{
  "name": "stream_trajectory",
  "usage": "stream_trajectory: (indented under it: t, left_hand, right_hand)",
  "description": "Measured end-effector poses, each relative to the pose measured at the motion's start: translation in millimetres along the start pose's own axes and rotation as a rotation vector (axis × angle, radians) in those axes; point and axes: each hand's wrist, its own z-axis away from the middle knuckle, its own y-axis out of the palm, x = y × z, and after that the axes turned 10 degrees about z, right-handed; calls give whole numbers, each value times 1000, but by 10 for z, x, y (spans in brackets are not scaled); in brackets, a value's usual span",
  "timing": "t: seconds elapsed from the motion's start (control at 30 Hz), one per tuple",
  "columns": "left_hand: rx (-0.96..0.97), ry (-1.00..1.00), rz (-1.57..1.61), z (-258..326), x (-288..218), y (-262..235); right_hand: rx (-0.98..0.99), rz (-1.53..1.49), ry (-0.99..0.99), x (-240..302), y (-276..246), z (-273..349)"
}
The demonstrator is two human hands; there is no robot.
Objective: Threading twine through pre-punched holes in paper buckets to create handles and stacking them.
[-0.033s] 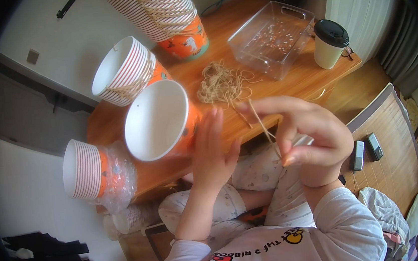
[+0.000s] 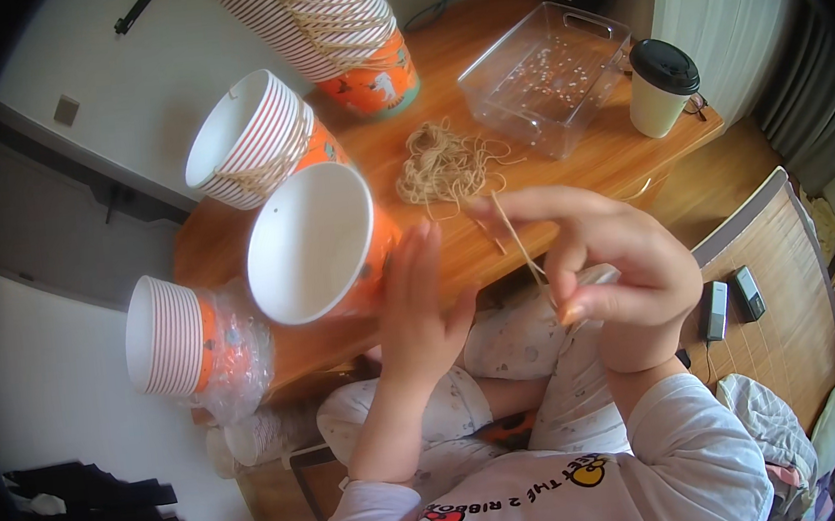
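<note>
My left hand (image 2: 420, 305) presses flat against the outside of an orange paper cup (image 2: 315, 242) with a white inside, lying on its side with its mouth toward me. My right hand (image 2: 604, 268) pinches a thin tan string (image 2: 516, 236) that runs up to a loose tangle of the same string (image 2: 444, 166) on the wooden table (image 2: 580, 170). The string hangs between my fingers just right of the cup.
Stacks of orange-and-white cups stand at the table's back (image 2: 335, 27), lie left of the held cup (image 2: 250, 141), and sit in plastic wrap (image 2: 184, 338) at the near left. A clear plastic bin (image 2: 545, 72) and a lidded coffee cup (image 2: 660, 86) are at right.
</note>
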Motion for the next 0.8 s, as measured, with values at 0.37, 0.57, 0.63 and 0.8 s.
stream_trajectory:
  t: [0.37,0.57,0.63,0.8]
  left_hand:
    - [280,-209,863,280,-305,-616]
    - [141,-365,1405,404,-221,-529]
    - [68,-303,1455,422,-199,-516]
    - [-73,-199,1388,602,135,-571]
  right_hand:
    - [-139,348,80,23,610,-332]
    - [-115,777,-20,187,1031,-352]
    - [-123,859,-43,147,1178,-317]
    - [-176,986,-153,4,1402,-250]
